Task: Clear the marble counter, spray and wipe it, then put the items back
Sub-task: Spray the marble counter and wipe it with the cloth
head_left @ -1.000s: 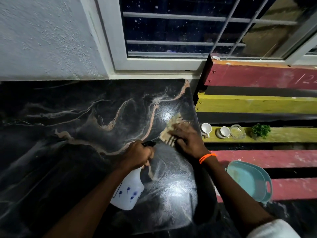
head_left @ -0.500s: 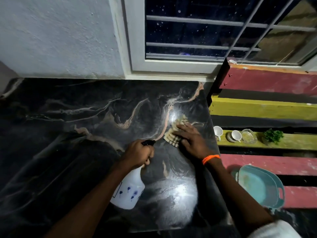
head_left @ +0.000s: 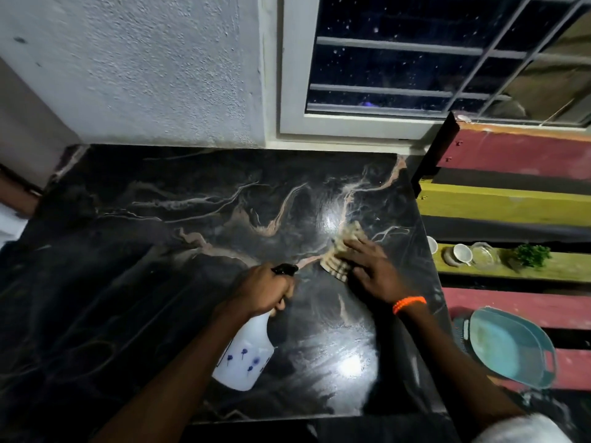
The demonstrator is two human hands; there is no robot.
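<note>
On the marble counter (head_left: 192, 282), near its right edge, the right hand (head_left: 372, 271) presses a beige cloth (head_left: 340, 251) flat under extended fingers. The left hand (head_left: 262, 290) wraps closed around the neck of a white spray bottle (head_left: 246, 359), held tilted above the slab. Soft and limp, the cloth likely bunches unless the palm spreads it. The bottle, probably light plastic and possibly slick when wet, handles best by its neck.
</note>
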